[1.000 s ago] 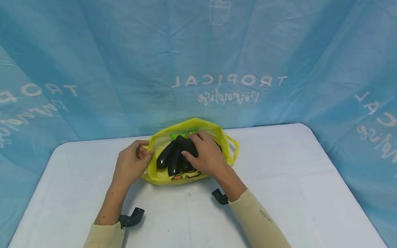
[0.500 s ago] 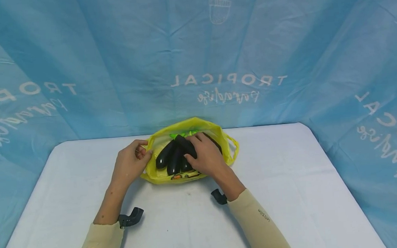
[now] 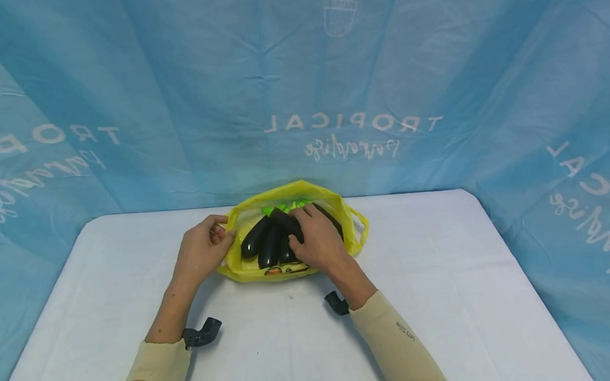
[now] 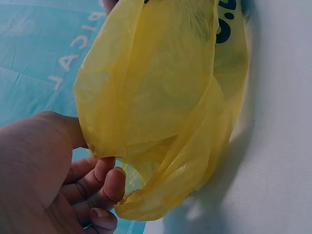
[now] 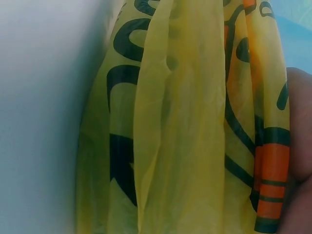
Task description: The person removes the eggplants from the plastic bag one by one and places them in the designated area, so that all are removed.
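Note:
A yellow plastic bag (image 3: 268,278) stands with its mouth open at the back of the table. Several glossy black eggplants (image 3: 270,246) with green caps (image 3: 285,207) lie inside it. My left hand (image 3: 201,252) pinches the bag's left edge; in the left wrist view its thumb lies over the yellow plastic (image 4: 156,97) and its fingers curl below. My right hand (image 3: 318,239) reaches into the bag and holds one eggplant (image 3: 286,223) between thumb and fingers. Its palm side is hidden. The right wrist view shows mostly the bag's printed side (image 5: 185,122).
A white cloth (image 3: 293,343) covers the table. Blue curtain (image 3: 216,102) with white lettering hangs behind and at both sides. A bag handle loop (image 3: 361,225) sticks out at the right. Each wrist carries a black mount (image 3: 202,333).
My right thumb has drawn back slightly along the eggplant, and another eggplant at the bag's right side shows more. The left hand keeps its place on the bag's edge.

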Action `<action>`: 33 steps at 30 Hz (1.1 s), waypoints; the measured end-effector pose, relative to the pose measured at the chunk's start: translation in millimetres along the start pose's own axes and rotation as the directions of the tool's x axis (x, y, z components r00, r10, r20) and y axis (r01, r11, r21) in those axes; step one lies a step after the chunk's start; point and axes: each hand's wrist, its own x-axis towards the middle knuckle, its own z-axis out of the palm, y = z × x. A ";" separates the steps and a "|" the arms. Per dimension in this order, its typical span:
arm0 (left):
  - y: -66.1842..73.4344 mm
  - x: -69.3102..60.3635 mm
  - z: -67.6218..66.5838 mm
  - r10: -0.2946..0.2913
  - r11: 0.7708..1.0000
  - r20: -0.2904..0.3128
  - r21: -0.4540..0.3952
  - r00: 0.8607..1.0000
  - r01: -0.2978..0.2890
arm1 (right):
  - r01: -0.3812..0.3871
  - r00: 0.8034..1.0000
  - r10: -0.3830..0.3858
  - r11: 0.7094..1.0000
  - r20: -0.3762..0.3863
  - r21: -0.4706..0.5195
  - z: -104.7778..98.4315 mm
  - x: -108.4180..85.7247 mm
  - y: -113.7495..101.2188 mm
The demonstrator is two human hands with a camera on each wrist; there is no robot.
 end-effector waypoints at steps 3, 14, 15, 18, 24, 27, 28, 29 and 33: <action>0.2 0.3 0.3 -0.002 1.000 0.000 -0.001 1.000 0.002 | -0.001 1.000 0.001 1.000 -0.009 0.001 -0.4 0.4 -0.3; 0.9 0.6 1.3 -0.015 1.000 0.004 0.014 1.000 0.015 | -0.029 0.999 0.030 0.998 -0.022 0.061 -8.1 -1.9 -2.1; 0.8 0.6 1.2 -0.014 1.000 0.005 0.014 1.000 0.014 | -0.029 0.999 0.031 0.997 -0.025 0.067 -9.4 -2.2 -2.2; 0.7 0.7 0.9 -0.012 1.000 0.004 0.015 1.000 0.012 | -0.027 0.999 0.030 0.996 -0.036 0.083 -13.4 -2.7 -2.5; -0.4 0.2 0.1 -0.002 1.000 -0.004 0.015 1.000 0.002 | -0.023 0.998 0.030 0.992 -0.052 0.121 -19.3 -3.9 -2.4; -0.6 0.2 -0.2 0.005 1.000 -0.005 0.012 1.000 -0.005 | -0.022 0.998 0.030 0.991 -0.057 0.133 -21.6 -4.7 -2.5; -0.7 0.2 -0.1 0.006 1.000 -0.005 0.011 1.000 -0.006 | -0.021 0.998 0.029 0.991 -0.059 0.131 -22.3 -5.1 -2.6; -0.8 0.2 -0.1 0.007 1.000 -0.005 0.011 1.000 -0.007 | -0.022 0.998 0.031 0.991 -0.061 0.133 -23.0 -5.5 -2.7; -1.1 0.7 0.8 0.003 1.000 0.000 0.011 1.000 -0.003 | -0.034 0.997 0.044 0.989 -0.061 0.143 -26.9 -7.8 -3.8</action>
